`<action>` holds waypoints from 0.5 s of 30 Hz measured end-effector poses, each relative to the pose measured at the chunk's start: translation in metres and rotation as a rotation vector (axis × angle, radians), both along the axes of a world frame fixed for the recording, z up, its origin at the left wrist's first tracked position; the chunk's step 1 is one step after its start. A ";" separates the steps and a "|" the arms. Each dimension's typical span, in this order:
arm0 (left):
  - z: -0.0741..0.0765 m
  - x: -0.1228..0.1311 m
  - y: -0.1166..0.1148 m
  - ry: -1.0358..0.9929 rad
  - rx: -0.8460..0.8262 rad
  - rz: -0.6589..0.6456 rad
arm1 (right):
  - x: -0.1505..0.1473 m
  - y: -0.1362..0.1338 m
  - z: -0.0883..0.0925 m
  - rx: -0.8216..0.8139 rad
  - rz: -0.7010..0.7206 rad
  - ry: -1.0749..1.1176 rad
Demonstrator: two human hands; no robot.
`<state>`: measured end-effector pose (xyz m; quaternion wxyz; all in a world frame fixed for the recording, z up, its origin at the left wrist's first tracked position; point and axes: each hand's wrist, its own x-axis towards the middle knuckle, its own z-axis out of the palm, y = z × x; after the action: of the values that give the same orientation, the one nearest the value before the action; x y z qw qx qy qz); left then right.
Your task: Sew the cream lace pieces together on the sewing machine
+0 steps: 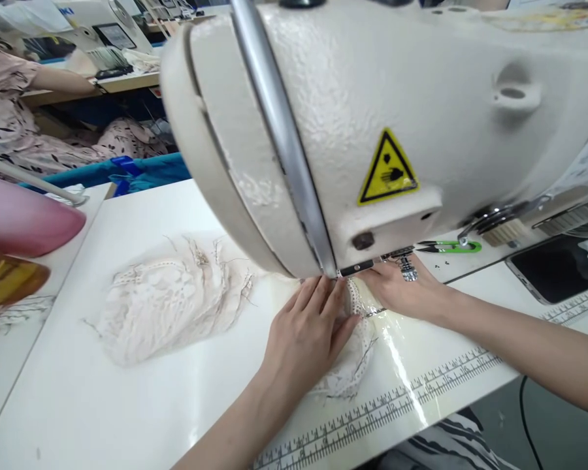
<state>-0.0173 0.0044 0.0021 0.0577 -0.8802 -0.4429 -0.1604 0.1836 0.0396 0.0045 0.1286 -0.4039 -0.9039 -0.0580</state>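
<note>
Lace piece (353, 372): lay directly below the sewing machine head (372, 98), placed for feeding. Left hand (308, 334): my fingers (322, 297) together, flat, steadying it. Right hand (402, 292): beneath the head, guiding; grip unreadable.

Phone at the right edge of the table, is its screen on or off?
Off, it seems: the phone lies face up on the table, its screen black but for a pale reflection.
</note>
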 end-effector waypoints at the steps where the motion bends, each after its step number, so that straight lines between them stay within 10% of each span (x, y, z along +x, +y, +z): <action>1: 0.000 0.000 0.000 0.005 0.014 -0.001 | 0.000 0.000 0.000 -0.006 0.003 0.006; 15: -0.003 -0.002 0.001 0.019 0.047 -0.017 | 0.000 0.002 0.005 0.034 0.032 -0.050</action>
<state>-0.0190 0.0055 -0.0006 0.0811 -0.8839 -0.4309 -0.1628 0.1831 0.0415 0.0091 0.1137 -0.3854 -0.9121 -0.0814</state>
